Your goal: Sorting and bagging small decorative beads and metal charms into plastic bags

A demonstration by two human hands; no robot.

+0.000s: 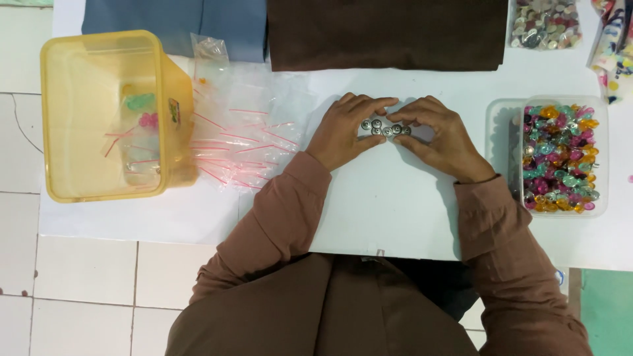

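Several small round silver buttons [386,128] lie in a short row on the white table [395,211]. My left hand [343,132] and my right hand [440,135] cup around this row from either side, fingertips almost meeting above it and thumbs below it. The fingers touch the buttons and hem them in; neither hand lifts one. Brown sleeves cover both forearms.
A clear tub of coloured gem beads [560,158] stands at the right. A heap of small clear zip bags with red strips [237,142] lies left of my hands, beside a yellow plastic box [109,115]. Dark brown cloth [389,33], blue cloth [175,23] and a bag of buttons [546,23] lie at the far edge.
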